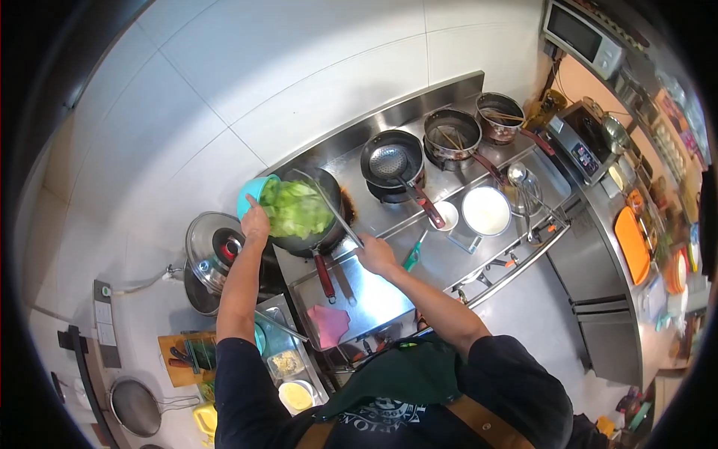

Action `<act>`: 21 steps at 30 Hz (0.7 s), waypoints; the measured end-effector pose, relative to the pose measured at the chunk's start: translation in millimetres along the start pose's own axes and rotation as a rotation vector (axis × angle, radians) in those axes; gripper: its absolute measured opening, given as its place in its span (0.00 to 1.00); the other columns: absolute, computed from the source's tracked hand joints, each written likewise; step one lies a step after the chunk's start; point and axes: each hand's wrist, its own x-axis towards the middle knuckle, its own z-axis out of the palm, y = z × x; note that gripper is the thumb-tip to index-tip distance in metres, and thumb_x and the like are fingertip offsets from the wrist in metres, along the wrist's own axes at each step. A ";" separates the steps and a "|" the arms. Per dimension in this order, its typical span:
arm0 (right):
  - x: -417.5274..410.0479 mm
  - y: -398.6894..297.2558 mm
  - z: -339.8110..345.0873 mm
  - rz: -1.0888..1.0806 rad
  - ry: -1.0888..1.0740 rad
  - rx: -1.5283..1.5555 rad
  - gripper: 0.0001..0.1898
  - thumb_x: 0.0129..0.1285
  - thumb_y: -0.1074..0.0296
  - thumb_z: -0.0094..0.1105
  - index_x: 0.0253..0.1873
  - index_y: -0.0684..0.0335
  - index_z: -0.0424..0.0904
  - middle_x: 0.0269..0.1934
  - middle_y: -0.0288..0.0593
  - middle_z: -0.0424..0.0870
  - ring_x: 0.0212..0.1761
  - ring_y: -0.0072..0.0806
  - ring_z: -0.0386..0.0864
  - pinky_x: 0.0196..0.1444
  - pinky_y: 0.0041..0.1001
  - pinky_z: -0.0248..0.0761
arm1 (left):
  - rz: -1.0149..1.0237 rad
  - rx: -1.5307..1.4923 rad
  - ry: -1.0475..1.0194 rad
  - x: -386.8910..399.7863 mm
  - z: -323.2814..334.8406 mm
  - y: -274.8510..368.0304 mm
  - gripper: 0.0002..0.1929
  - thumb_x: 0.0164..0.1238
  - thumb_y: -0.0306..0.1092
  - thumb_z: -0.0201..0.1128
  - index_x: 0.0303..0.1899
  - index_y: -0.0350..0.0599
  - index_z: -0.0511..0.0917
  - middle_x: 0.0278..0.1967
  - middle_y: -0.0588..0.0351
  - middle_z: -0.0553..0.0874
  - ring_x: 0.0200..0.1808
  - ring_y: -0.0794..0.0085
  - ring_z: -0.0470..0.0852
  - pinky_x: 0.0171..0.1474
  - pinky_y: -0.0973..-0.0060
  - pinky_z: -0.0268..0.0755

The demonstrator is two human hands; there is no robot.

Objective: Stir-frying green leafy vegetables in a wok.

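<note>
My left hand (256,221) grips a turquoise bowl (249,193), tipped on its side over the left edge of a dark frying pan (291,245). Chopped green leaves (297,207), blurred, spill from the bowl and heap in the pan. My right hand (374,255) is closed around the handle of a long metal utensil (336,216), which reaches across the pan's right side; its far end is partly hidden by the leaves. The pan's red-brown handle (323,276) points towards me, untouched, between my hands.
Right of the pan stand a wok with a perforated ladle (388,162) and two saucepans with chopsticks (451,134). Nearer lie a turquoise-handled tool (414,256), a white bowl (486,211) and a pink cloth (328,325). Glass lids (205,241) lean at the left, above knives on a wooden board (171,376).
</note>
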 end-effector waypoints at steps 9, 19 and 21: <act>-7.4 19.0 -30.0 -0.075 0.087 -0.168 0.16 0.70 0.62 0.65 0.56 0.64 0.76 0.40 0.66 0.89 0.45 0.64 0.89 0.49 0.58 0.80 | 0.188 0.147 0.137 4.3 -19.7 22.9 0.48 0.73 0.28 0.59 0.84 0.33 0.35 0.34 0.41 0.93 0.33 0.49 0.93 0.38 0.53 0.88; -26.3 -5.7 -63.9 -0.162 0.025 -0.226 0.13 0.72 0.63 0.61 0.53 0.65 0.79 0.39 0.64 0.89 0.43 0.63 0.89 0.47 0.57 0.81 | -0.428 -1.093 0.321 -36.2 -7.2 -60.7 0.28 0.83 0.32 0.57 0.78 0.38 0.64 0.42 0.37 0.91 0.33 0.54 0.93 0.29 0.62 0.88; -21.6 -11.7 -67.6 -0.231 0.012 -0.362 0.12 0.73 0.64 0.57 0.52 0.65 0.81 0.39 0.64 0.89 0.43 0.62 0.89 0.45 0.55 0.81 | -0.526 -1.582 0.237 -74.5 -2.4 -71.3 0.22 0.84 0.30 0.57 0.72 0.36 0.69 0.48 0.41 0.89 0.34 0.58 0.93 0.27 0.70 0.88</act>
